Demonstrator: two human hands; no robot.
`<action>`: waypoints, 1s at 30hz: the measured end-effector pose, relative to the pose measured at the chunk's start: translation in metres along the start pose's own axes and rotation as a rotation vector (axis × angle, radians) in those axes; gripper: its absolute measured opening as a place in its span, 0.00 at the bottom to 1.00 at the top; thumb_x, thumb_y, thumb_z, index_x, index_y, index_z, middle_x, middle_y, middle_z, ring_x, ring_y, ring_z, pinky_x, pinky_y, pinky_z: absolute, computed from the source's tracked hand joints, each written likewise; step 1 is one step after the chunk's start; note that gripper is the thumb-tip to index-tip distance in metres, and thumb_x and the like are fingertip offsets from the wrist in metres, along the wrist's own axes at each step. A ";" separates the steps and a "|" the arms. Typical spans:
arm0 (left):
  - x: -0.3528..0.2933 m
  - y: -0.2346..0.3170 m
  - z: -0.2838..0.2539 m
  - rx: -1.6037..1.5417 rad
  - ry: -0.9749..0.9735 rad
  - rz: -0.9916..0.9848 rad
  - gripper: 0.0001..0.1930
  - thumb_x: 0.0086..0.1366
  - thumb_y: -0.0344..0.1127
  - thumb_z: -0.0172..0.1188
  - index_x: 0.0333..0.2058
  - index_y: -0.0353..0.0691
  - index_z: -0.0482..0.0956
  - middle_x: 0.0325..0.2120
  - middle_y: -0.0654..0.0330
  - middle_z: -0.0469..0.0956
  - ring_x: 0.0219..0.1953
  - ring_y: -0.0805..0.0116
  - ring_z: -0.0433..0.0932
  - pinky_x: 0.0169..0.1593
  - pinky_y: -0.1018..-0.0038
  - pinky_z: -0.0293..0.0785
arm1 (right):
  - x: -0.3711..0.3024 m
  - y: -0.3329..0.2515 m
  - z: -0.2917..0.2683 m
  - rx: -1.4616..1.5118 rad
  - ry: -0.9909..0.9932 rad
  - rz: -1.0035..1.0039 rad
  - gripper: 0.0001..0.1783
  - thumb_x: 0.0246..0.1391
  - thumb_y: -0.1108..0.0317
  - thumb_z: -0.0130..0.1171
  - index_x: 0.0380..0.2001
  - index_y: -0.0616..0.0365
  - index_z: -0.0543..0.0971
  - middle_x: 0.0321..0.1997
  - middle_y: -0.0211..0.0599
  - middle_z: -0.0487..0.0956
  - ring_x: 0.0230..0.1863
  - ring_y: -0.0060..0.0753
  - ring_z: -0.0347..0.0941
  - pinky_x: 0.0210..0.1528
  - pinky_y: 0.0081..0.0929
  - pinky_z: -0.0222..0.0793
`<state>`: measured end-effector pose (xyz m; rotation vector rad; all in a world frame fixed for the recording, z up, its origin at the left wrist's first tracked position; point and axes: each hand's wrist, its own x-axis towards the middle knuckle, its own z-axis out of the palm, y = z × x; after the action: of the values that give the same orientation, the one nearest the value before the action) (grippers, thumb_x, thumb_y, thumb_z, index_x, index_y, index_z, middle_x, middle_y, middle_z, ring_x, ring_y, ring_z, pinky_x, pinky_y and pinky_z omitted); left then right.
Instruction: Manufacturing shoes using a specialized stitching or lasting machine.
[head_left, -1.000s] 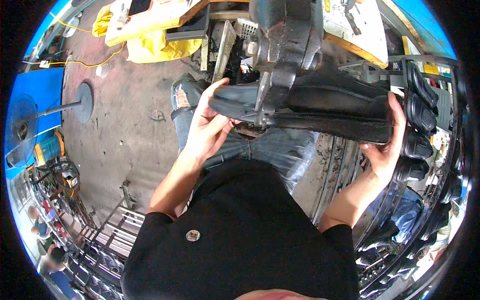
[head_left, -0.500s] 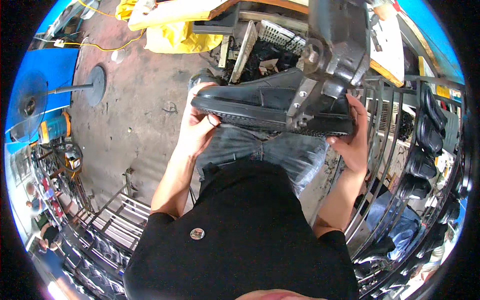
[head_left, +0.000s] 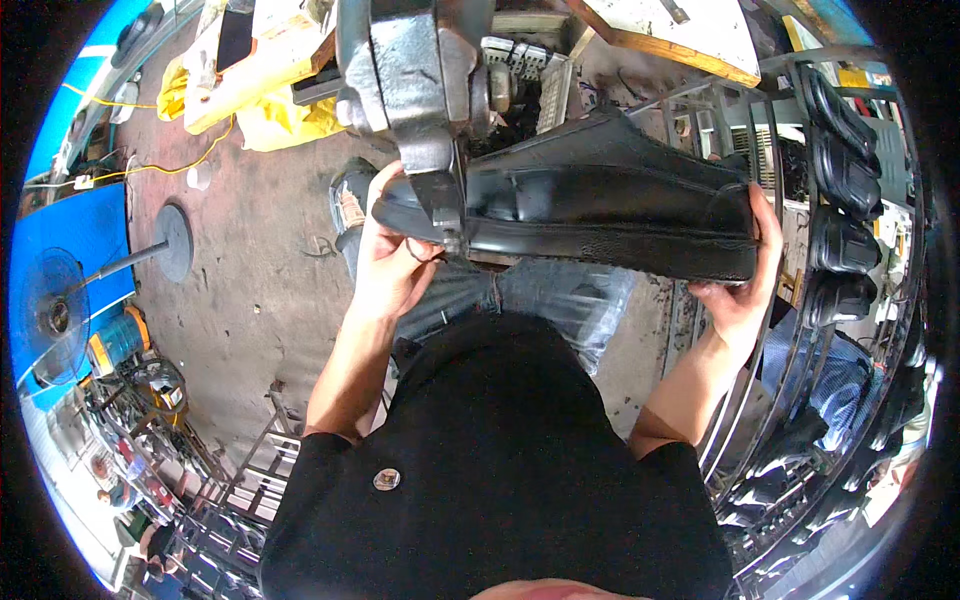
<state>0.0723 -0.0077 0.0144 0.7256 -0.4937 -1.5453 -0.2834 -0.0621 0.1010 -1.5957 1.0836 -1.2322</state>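
Both my hands hold a black leather shoe (head_left: pixel 580 200) lengthwise in front of me, its sole edge toward my body. My left hand (head_left: pixel 395 245) grips the toe, thumb near the sole. My right hand (head_left: pixel 745 270) is closed round the heel, with the thumb below and fingers behind it. A dark metal machine head (head_left: pixel 415 80) comes down from above. Its narrow lower tip (head_left: pixel 447 225) stands in front of the shoe's toe end beside my left hand, hiding part of it; whether it touches the shoe I cannot tell.
Metal racks with several black shoes (head_left: pixel 845 240) stand close on my right. Behind the machine are white-topped benches (head_left: pixel 680 40), a pale crate (head_left: pixel 555 95) and a yellow bag (head_left: pixel 290 120). A standing fan (head_left: pixel 60 315) is at the left, and a metal rack (head_left: pixel 265 470) at lower left.
The shoe has shifted rightward relative to the machine: its tip was near the heel half and is now at the toe. My right hand has moved right with the heel. The view has turned.
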 end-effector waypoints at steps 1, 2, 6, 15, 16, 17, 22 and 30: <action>0.001 0.000 0.003 -0.021 0.001 0.031 0.47 0.56 0.37 0.78 0.69 0.45 0.57 0.55 0.65 0.74 0.54 0.71 0.76 0.54 0.72 0.74 | 0.002 -0.001 -0.001 0.008 -0.004 -0.003 0.61 0.26 0.71 0.79 0.70 0.64 0.63 0.72 0.48 0.66 0.72 0.45 0.62 0.73 0.42 0.57; 0.002 0.001 0.005 -0.041 0.004 0.064 0.47 0.56 0.37 0.78 0.69 0.46 0.57 0.55 0.66 0.74 0.53 0.71 0.76 0.54 0.72 0.75 | 0.004 -0.002 0.000 -0.099 -0.027 -0.050 0.61 0.25 0.69 0.81 0.69 0.64 0.64 0.72 0.49 0.66 0.73 0.47 0.61 0.74 0.44 0.56; 0.002 0.008 -0.003 -0.031 0.038 0.075 0.49 0.55 0.37 0.78 0.70 0.46 0.56 0.63 0.60 0.70 0.59 0.67 0.73 0.60 0.68 0.73 | 0.007 -0.004 0.010 -0.205 -0.039 -0.107 0.61 0.21 0.62 0.84 0.65 0.63 0.69 0.70 0.51 0.69 0.74 0.52 0.60 0.75 0.49 0.53; -0.006 0.036 -0.022 -0.001 0.092 0.094 0.51 0.54 0.43 0.78 0.71 0.50 0.55 0.69 0.41 0.59 0.66 0.53 0.69 0.58 0.64 0.79 | 0.026 -0.021 0.056 -0.238 -0.142 -0.137 0.63 0.27 0.55 0.86 0.66 0.67 0.64 0.70 0.53 0.67 0.74 0.50 0.59 0.76 0.46 0.49; -0.008 0.038 -0.031 0.014 0.092 0.110 0.51 0.54 0.44 0.78 0.71 0.50 0.55 0.69 0.41 0.59 0.66 0.52 0.69 0.58 0.64 0.79 | 0.028 -0.020 0.060 -0.240 -0.169 -0.150 0.62 0.27 0.55 0.85 0.66 0.67 0.65 0.70 0.52 0.66 0.74 0.49 0.59 0.76 0.45 0.49; -0.010 0.040 -0.038 0.030 0.091 0.126 0.51 0.54 0.44 0.78 0.71 0.50 0.55 0.69 0.41 0.59 0.66 0.52 0.69 0.58 0.64 0.80 | 0.030 -0.019 0.063 -0.241 -0.196 -0.164 0.62 0.27 0.55 0.85 0.66 0.67 0.65 0.70 0.52 0.66 0.74 0.48 0.59 0.76 0.43 0.50; -0.019 0.061 -0.042 0.068 0.096 0.208 0.49 0.56 0.45 0.76 0.71 0.50 0.55 0.69 0.40 0.58 0.67 0.51 0.68 0.59 0.62 0.79 | 0.023 -0.010 0.093 -0.039 -0.196 -0.047 0.56 0.24 0.71 0.84 0.63 0.61 0.69 0.69 0.48 0.69 0.76 0.51 0.53 0.76 0.47 0.50; -0.044 0.102 -0.046 1.077 0.293 0.645 0.53 0.56 0.53 0.75 0.72 0.37 0.55 0.73 0.44 0.54 0.74 0.49 0.56 0.74 0.53 0.50 | 0.019 -0.002 0.142 0.017 -0.219 -0.038 0.52 0.28 0.72 0.83 0.63 0.55 0.72 0.67 0.43 0.71 0.72 0.54 0.60 0.73 0.47 0.57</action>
<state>0.1777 0.0294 0.0591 1.3974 -1.2176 -0.4641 -0.1412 -0.0652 0.0832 -1.7003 0.9052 -1.0591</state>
